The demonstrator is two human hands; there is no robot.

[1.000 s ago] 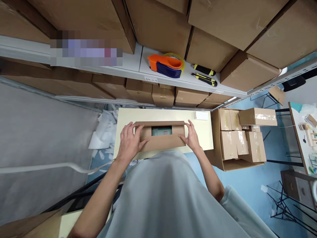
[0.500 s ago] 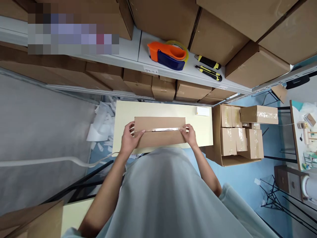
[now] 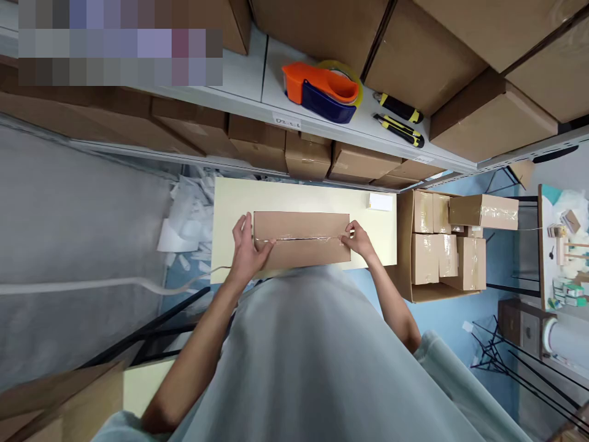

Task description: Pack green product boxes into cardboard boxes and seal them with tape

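A long, closed cardboard box (image 3: pixel 301 225) lies flat on a pale yellow table (image 3: pixel 232 197). A seam runs lengthwise along its top, with shiny clear tape (image 3: pixel 313 239) over it. My left hand (image 3: pixel 247 253) grips the left end, thumb on top near the seam and fingers upright along the end. At the right end, my right hand (image 3: pixel 361 239) presses its thumb on the seam while its fingers curl at the edge. The box's underside is hidden.
A small white box (image 3: pixel 380 202) sits at the table's back right. Right of the table, a large open carton (image 3: pixel 405 245) holds several taped boxes. On the shelf (image 3: pixel 239 80) above lie an orange-and-blue tape dispenser (image 3: pixel 322 92) and two box cutters (image 3: pixel 399 120).
My left fingers have straightened upward along the box end. The fingers of my right hand have lifted slightly, its thumb still on the seam. The view has shifted a little.
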